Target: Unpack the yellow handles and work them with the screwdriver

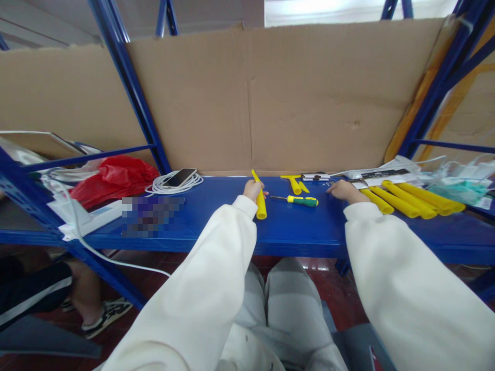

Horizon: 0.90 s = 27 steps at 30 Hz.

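My left hand is closed around a yellow plastic tube, which stands tilted with its narrow tip upward and its wide end low over the blue shelf top. My right hand is at the shelf's right part, fingertips pinched together down near some tiny bits; what they hold, if anything, is too small to make out. Between my hands lies a green and yellow screwdriver, its shaft pointing left. Behind it are a yellow T-shaped piece and a small yellow wedge-like piece.
Several yellow tubes lie side by side right of my right hand. A phone rests on a coiled white cable, near a red plastic bag. Cardboard walls the back. Another person's leg shows lower left.
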{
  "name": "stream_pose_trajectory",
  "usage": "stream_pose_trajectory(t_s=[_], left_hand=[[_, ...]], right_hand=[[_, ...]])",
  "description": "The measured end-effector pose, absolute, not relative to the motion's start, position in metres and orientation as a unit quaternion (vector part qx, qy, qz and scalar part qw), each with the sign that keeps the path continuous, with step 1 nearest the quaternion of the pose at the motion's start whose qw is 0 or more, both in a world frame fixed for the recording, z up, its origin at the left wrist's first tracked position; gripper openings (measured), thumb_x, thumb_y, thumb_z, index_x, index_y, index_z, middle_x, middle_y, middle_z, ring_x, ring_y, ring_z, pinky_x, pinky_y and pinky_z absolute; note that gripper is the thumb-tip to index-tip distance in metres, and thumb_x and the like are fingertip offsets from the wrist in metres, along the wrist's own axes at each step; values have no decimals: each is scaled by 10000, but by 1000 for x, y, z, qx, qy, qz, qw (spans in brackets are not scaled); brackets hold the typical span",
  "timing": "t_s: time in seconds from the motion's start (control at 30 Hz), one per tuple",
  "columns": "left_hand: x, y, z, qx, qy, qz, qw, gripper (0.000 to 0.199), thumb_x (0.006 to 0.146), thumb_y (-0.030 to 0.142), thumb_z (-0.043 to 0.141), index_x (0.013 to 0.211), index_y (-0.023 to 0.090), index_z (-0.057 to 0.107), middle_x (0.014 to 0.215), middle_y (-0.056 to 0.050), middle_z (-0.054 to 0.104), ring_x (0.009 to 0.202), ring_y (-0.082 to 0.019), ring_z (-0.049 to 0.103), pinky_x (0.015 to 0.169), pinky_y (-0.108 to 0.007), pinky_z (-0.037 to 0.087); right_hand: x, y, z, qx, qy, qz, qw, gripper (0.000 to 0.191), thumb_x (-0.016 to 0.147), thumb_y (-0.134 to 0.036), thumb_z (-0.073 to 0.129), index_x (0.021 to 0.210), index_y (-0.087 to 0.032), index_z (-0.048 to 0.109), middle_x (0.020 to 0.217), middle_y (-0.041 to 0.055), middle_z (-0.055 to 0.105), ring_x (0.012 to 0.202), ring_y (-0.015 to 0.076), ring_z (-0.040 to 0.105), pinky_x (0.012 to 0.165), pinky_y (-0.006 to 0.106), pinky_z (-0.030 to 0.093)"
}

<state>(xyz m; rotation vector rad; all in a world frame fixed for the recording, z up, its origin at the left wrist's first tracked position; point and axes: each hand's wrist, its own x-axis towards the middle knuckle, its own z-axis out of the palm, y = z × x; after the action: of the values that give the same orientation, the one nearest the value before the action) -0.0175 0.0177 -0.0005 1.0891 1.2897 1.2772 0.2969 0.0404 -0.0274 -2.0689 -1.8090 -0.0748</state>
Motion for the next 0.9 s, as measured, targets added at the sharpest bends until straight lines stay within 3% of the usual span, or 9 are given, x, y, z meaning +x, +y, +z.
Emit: stream_pose_trajectory(t_s=[0.1, 0.23, 0.4, 0.63, 0.8, 0.9], left_hand=[[-17, 17, 0, 451, 530, 523, 492, 212, 791, -4, 535, 954, 132, 542, 742, -32, 609, 575, -163, 681, 429, -197, 420], [-17, 17, 1, 455, 531, 516, 495, 197, 803, -5, 529, 937, 139, 533, 713, -16, 581, 567, -156, 672, 422, -194, 412], [-16, 15, 2, 458, 529, 512, 499, 190, 793, -2, 535, 913, 146, 540, 663, 4, 545, 580, -171, 672, 452, -215, 445], [-14, 14, 2, 468, 525, 509, 496, 182, 800, 0, 523, 907, 147, 534, 658, 14, 531, 543, -151, 646, 447, -214, 435], [-14, 16, 2, 470, 525, 505, 499, 182, 791, -3, 528, 904, 139, 536, 727, -14, 589, 530, -138, 644, 444, -211, 436], [-14, 17, 1, 469, 525, 504, 501, 196, 778, 0, 544, 914, 141, 541, 755, -26, 612, 537, -141, 654, 441, -206, 440]], right_hand=[[289, 34, -24, -765, -631, 1, 131, 378, 795, -71, 561, 1065, -167, 807, 1103, 153, 758, 1057, 288, 711, 942, 355, 550], [279, 28, -26, -796, -596, -45, 94, 481, 876, -150, 498, 1300, -223, 714, 1378, 192, 607, 1307, 363, 538, 1050, 523, 473], [278, 32, -34, -784, -609, -75, 96, 501, 926, -200, 424, 1348, -287, 679, 1431, 186, 538, 1346, 389, 460, 1081, 634, 399], [285, 43, -40, -788, -605, -68, 89, 543, 931, -209, 406, 1415, -345, 610, 1469, 129, 523, 1380, 364, 432, 1095, 626, 387], [287, 42, -41, -796, -592, -76, 99, 581, 927, -220, 412, 1486, -325, 531, 1521, 134, 475, 1384, 366, 425, 1079, 617, 405], [285, 40, -38, -794, -597, -69, 90, 567, 930, -200, 413, 1460, -333, 563, 1521, 123, 486, 1396, 363, 417, 1099, 618, 389]])
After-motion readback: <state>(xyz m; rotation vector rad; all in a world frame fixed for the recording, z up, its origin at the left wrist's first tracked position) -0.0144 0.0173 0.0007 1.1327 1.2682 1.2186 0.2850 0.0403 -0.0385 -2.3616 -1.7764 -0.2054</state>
